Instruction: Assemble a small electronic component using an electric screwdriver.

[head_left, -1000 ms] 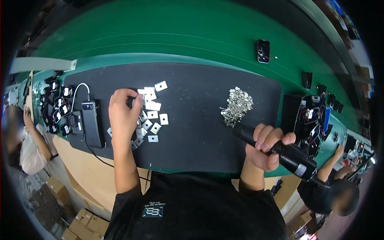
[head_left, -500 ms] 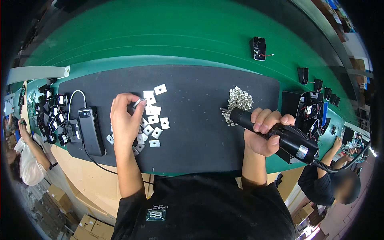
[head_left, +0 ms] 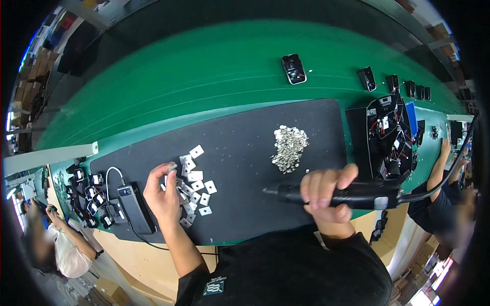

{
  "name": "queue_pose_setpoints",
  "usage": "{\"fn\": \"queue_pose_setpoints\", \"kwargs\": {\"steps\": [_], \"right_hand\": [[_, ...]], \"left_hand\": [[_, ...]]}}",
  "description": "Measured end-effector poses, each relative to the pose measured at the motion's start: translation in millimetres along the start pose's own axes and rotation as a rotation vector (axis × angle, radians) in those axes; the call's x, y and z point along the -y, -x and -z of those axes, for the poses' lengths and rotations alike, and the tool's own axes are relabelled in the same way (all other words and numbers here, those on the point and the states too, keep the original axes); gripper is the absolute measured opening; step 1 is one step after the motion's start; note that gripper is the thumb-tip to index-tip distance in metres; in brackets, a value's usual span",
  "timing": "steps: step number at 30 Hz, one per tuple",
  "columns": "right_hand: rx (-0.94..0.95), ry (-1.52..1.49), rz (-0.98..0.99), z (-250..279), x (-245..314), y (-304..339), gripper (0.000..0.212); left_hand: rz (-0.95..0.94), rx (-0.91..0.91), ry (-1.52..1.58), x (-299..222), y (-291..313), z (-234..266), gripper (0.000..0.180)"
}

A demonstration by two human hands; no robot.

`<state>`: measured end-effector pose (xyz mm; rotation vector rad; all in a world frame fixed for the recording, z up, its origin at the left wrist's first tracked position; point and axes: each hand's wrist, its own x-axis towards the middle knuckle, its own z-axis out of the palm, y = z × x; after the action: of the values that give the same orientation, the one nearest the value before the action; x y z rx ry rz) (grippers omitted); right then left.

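My left hand (head_left: 161, 196) is closed, pinching a small metal plate (head_left: 172, 167) by its edge between thumb and fingertips. Beside it, several loose square metal plates (head_left: 195, 176), each with a centre hole, lie scattered on the black mat. My right hand (head_left: 326, 191) wraps round a black electric screwdriver (head_left: 370, 195), held level above the mat. Its tip points left, just on my side of a heap of small silvery screws (head_left: 290, 149) and apart from it. Whether a screw sits on the tip is too small to tell.
A black power bank (head_left: 136, 206) with a white cable lies left of the plates, near black housings (head_left: 94, 196). To the right stands a black bin (head_left: 359, 135) of wired parts. Black casings (head_left: 294, 70) sit on the green belt (head_left: 214, 66). Co-workers are at both sides.
The screwdriver has swung away from the screw heap and now lies level, tip to the left. My left hand keeps its plate. The whole view has tilted.
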<state>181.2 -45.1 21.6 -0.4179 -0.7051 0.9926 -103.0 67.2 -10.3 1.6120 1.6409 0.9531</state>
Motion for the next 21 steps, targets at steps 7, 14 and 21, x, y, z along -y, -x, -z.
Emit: {"fn": "queue_pose_setpoints", "kwargs": {"steps": [7, 14, 21], "right_hand": [[0.181, -0.192, -0.053, 11, -3, 20, 0.038], [0.227, -0.234, 0.015, 17, -2, 25, 0.035], [0.18, -0.312, 0.059, 16, 1, 27, 0.04]], "left_hand": [[-0.443, 0.344, -0.015, -81, -33, -65, 0.017], [-0.728, 0.427, -0.03, -134, -90, -181, 0.017], [-0.699, 0.441, -0.216, -142, -110, -229, 0.013]]}}
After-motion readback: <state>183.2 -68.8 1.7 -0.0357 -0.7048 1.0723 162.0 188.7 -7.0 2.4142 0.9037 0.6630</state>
